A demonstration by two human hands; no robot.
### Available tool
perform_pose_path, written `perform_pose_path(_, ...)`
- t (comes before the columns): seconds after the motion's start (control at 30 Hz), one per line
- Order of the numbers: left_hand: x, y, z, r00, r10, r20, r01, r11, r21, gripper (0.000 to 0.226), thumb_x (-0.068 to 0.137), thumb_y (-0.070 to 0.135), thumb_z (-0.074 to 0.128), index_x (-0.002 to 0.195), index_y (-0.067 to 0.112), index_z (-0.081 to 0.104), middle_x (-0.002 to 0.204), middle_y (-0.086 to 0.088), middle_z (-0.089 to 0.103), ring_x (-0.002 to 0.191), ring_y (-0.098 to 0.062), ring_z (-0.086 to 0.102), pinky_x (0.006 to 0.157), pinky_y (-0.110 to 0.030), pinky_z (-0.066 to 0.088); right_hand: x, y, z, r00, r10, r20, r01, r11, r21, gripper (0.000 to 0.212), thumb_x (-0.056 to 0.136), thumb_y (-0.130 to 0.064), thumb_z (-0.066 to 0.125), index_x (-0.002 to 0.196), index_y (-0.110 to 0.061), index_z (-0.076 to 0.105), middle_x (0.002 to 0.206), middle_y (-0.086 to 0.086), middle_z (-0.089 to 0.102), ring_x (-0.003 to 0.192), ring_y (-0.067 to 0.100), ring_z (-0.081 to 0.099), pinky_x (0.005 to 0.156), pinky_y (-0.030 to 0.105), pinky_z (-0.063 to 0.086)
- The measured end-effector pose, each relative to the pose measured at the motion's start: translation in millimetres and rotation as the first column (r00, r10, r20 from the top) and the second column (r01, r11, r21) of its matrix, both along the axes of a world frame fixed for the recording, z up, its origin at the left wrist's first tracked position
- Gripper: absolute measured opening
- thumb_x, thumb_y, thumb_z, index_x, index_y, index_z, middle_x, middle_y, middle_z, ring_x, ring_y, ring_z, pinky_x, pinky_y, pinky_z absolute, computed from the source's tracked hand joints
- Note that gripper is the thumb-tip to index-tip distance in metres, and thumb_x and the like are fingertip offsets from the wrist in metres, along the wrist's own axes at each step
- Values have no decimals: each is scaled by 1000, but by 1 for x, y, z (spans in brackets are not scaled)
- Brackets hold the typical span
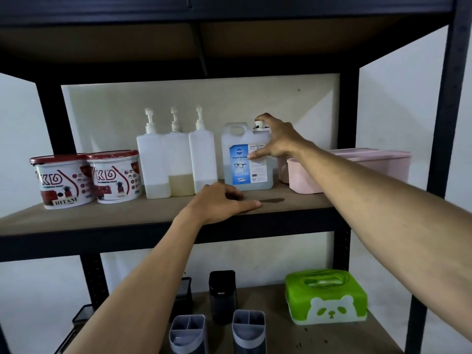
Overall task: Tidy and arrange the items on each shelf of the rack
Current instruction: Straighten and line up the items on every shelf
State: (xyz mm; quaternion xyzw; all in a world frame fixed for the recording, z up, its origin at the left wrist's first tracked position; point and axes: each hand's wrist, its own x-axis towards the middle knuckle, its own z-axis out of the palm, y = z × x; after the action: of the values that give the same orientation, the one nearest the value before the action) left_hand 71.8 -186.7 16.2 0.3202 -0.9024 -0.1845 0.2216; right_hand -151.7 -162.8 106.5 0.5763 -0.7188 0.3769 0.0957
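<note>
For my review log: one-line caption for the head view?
Right hand touching the jerrycan, left hand resting on the shelf.

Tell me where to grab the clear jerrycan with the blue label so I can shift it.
Probably by the moulded handle at the top left of the jerrycan, coming from above and in front; the right hand already covers its cap side, and pump bottles crowd its left.

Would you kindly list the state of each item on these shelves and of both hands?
Paint tubs: upright, lids on.
Pump bottles: upright, nearly empty.
Jerrycan: upright, capped.
Pink bins: upright.
Green tissue box: closed.
Right hand: spread, touching jerrycan.
Left hand: resting on shelf.
</note>
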Motion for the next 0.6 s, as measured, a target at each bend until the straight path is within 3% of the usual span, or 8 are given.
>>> perform_pose_path(0.3,2,2,-1,1000,14,-10,-14,1000,18,67,77,72,68,129,29,66,132,8,62,111,-5,49,95,-25,34,2,2,-4,1000,1,12,-1,1000,-17,115,55,-44,100,151,-32,39,144,7,56,131,29,53,105,36,47)
perform_pose_path(0.47,2,4,-1,998,60,9,-60,998,-23,73,77,77,63,131,28,64,135,5,62,123,-14,55,105,-32,42,5,8,-5,998,47,37,-47,999,4,121,66,-50,93,162,-38,20,159,4,44,144,31,40,118,43,38)
perform_pose_path(0.6,6,13,-1,988,151,18,-149,984,-101,77,79,82,55,135,30,60,136,4,61,125,-19,56,105,-43,47,13,22,-8,998,46,-34,-45,999,10,116,79,-55,82,164,-37,5,165,9,35,149,33,34,117,42,35)
